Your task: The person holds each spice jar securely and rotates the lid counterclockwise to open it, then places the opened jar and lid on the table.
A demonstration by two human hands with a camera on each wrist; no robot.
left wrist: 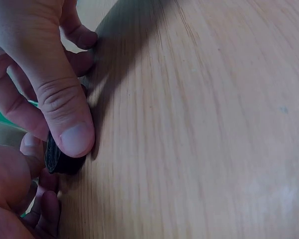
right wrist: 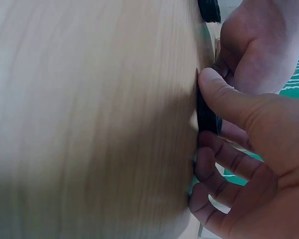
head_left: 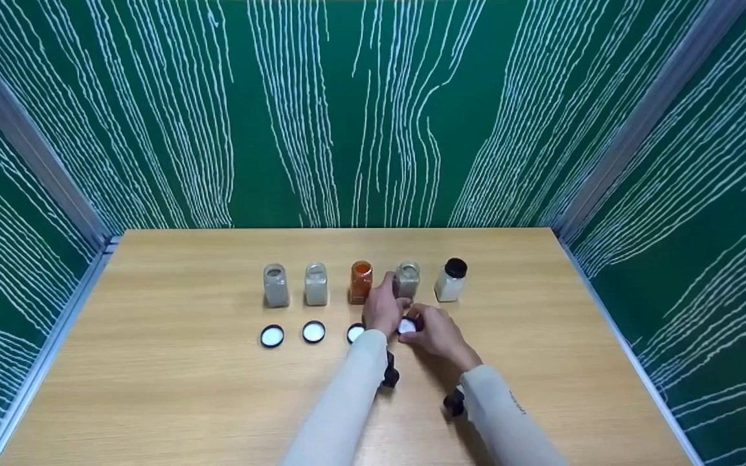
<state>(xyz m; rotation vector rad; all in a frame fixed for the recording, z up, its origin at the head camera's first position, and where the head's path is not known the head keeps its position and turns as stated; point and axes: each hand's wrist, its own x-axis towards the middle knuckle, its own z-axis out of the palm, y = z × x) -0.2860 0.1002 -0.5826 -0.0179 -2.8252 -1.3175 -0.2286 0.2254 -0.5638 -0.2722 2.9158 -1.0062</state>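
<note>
My left hand (head_left: 384,307) is at an uncapped glass jar (head_left: 408,278) with greyish contents. Its fingers lie along the jar's left side and its thumb crosses the lower front. In front of that jar, my right hand (head_left: 439,331) pinches a black screw lid (head_left: 406,326), white inside face upward. From the left wrist, the right thumb is seen against the lid's ridged rim (left wrist: 65,162), low over the wood. The right wrist view shows the lid (right wrist: 207,112) between thumb and fingers, with the left hand (right wrist: 264,50) just beyond. The jar is hidden in both wrist views.
Left of my hands stand an orange-filled open jar (head_left: 361,282) and two pale open jars (head_left: 315,285). Upturned lids (head_left: 313,332) lie before them, one partly behind the left sleeve. A white-filled jar (head_left: 451,281) with its black lid on stands at right. Green walls enclose the table (head_left: 185,395).
</note>
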